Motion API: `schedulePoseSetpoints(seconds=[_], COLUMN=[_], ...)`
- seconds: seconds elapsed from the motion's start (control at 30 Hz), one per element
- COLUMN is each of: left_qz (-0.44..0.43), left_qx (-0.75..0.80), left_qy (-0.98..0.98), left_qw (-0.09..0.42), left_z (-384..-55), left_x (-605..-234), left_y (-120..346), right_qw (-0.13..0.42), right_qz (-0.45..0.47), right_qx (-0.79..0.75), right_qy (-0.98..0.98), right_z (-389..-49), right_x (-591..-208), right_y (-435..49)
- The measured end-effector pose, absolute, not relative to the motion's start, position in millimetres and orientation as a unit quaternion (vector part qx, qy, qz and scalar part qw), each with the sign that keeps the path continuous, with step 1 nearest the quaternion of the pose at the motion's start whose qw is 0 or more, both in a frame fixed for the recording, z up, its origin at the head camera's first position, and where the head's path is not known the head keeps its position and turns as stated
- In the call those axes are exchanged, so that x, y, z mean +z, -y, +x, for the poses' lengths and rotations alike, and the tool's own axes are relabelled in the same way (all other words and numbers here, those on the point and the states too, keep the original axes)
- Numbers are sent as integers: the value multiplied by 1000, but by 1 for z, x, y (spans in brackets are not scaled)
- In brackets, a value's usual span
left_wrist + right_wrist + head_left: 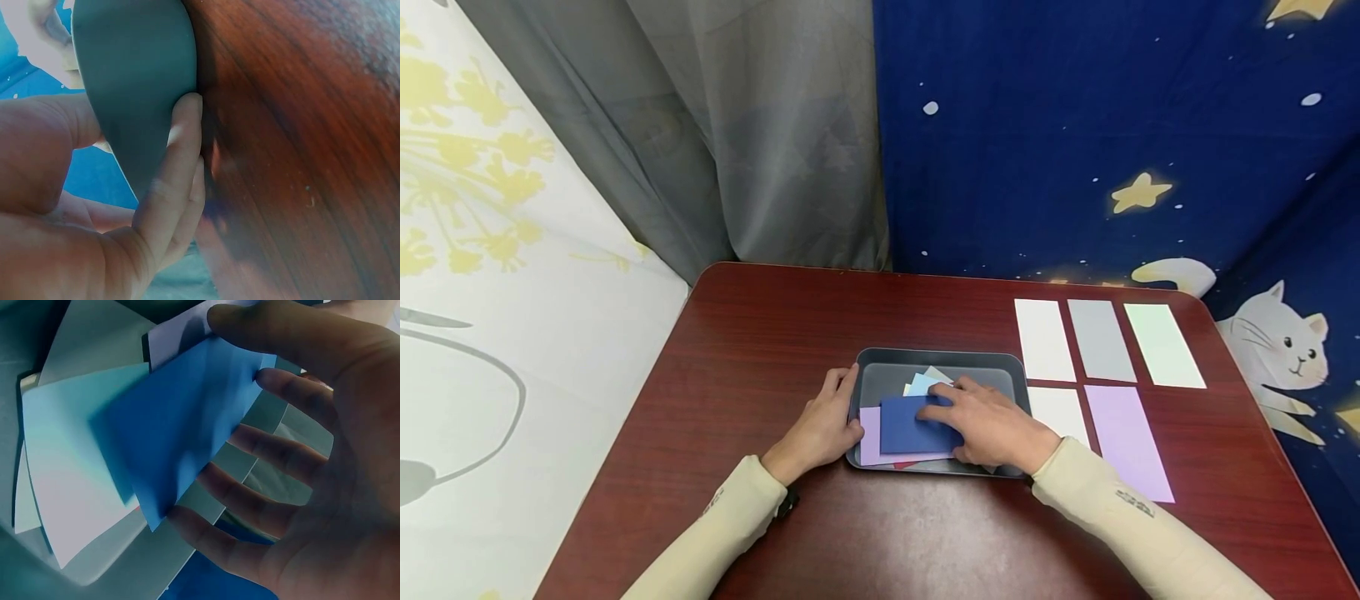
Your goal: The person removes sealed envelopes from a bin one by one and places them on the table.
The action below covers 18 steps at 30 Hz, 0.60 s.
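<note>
A dark grey tray [886, 377] stands on the table with several coloured cards inside. My left hand [820, 423] grips its left end; in the left wrist view the fingers press the outer wall, with the thumb on the other side. Over the tray, my right hand [994, 423] pinches a dark blue card [181, 419] by its edge, thumb on one side and fingertips on the other. Partly beneath that card lie a lavender card [869, 437] and a light blue card [75, 450]. A small piece of red shows under them, mostly hidden.
To the tray's right, cards lie in two rows: a white card [1043, 340], a grey card [1101, 340], a pale green card [1165, 346], another white card [1057, 408] and a lilac card [1127, 442]. Curtains hang behind the brown table [775, 333].
</note>
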<state>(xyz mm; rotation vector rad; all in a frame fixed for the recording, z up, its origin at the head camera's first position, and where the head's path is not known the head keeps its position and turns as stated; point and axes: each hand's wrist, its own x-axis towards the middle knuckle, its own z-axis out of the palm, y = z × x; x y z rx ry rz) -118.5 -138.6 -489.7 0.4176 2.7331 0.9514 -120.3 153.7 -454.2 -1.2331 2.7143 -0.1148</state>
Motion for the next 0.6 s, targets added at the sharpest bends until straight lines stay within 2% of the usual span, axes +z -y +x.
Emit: schedulePoseSetpoints(seconds=[0.6], left_qz=[147], left_qx=[317], left_qy=[-931], left_qw=[101], left_z=[-119], left_x=[-490], left_y=[138], right_qw=[55], right_qz=[-397], right_qx=[-35], right_qy=[-915], right_z=[-123], right_x=[-447], right_y=[-171])
